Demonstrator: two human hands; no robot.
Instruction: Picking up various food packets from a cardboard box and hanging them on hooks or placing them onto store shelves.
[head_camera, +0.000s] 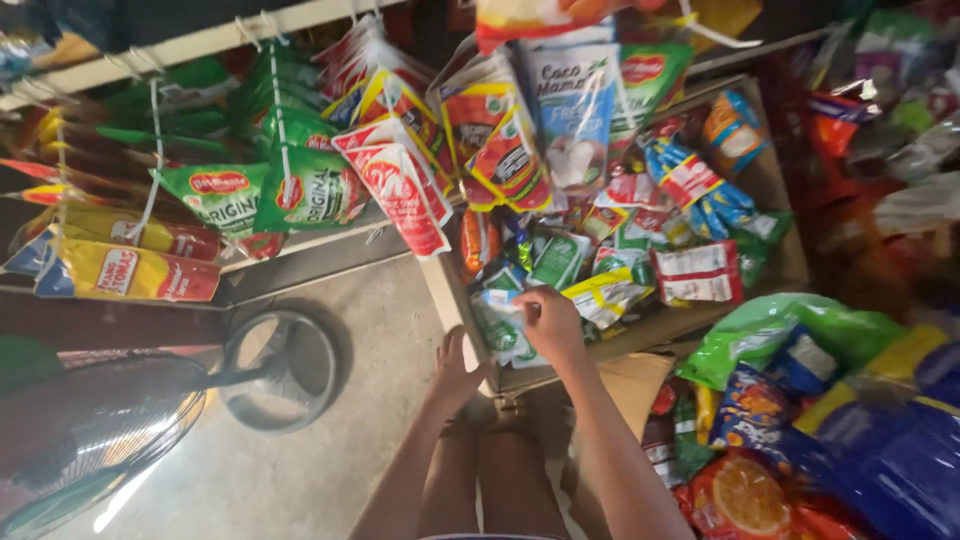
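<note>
Right hand (550, 325) pinches a sachet (500, 312) over the crammed box (445, 290), left hand (455, 370) seemingly open on its edge.

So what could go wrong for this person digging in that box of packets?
1. The cardboard box is heaped; as the right hand pulls at a green-and-white sachet, loose packets could slide out.
2. The left hand rests at the box's near corner; leaning on it might tip or crush the box.
3. Hanging sachets dangle close overhead and could be knocked down.
</note>
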